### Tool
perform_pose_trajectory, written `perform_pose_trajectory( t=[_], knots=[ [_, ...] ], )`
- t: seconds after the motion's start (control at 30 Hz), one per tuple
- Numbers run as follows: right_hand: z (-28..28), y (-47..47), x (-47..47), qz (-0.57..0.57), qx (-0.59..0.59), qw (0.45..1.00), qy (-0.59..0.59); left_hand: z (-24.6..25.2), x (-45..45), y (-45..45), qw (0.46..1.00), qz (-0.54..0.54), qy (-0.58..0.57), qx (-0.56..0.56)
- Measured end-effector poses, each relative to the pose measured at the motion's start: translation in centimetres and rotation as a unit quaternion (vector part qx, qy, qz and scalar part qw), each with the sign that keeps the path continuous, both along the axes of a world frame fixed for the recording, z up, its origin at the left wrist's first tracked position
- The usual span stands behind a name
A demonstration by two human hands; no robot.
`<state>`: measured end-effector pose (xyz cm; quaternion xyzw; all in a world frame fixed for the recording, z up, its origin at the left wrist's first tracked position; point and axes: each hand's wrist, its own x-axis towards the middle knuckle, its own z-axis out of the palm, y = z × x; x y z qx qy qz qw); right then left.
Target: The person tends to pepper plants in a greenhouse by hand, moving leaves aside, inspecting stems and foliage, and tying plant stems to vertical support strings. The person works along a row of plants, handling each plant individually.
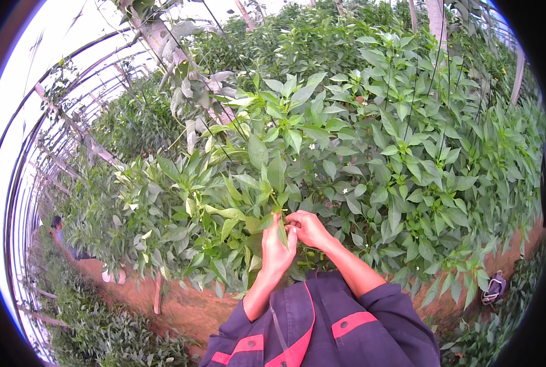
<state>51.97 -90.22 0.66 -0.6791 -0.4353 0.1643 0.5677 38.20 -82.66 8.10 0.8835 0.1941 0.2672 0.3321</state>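
Both my hands are together at a leafy pepper plant point(275, 174) in front of me. My left hand point(277, 245) is raised with its fingers around a green stem and leaves, the thumb pressing from the right. My right hand point(310, 229) meets it from the right, its fingers curled and the fingertips touching near the left thumb; what lies between them is too small to tell. Small white flowers point(345, 191) show among the leaves to the right. Several dark strings point(413, 101) run up through the plants.
Dense pepper plants stand ahead and to both sides. A bare soil path point(186, 307) runs behind the row at my feet. Another person point(66, 236) is at the far left, near a pale container point(113, 275). A dark bag point(494, 289) lies at the right. Wooden posts point(158, 293) rise among the plants.
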Motion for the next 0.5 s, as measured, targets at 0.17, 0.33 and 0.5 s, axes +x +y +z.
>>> perform_pose_trajectory(
  t=[0.17, 0.33, 0.5],
  knots=[
    [-1.8, 0.7, 0.4, -0.011, 0.034, 0.996, 0.082, -0.9, -0.5, -0.8, 0.984, -0.018, -0.053, 0.171],
    [-2.8, 0.0, -0.9, 0.021, 0.093, 0.976, 0.194, -2.6, -1.7, 1.7, 0.963, -0.027, 0.157, 0.217],
    [-1.9, -1.2, -2.6, 0.028, 0.089, 0.985, 0.147, -4.8, 0.1, 5.7, 0.992, 0.021, 0.116, -0.037]
  ],
)
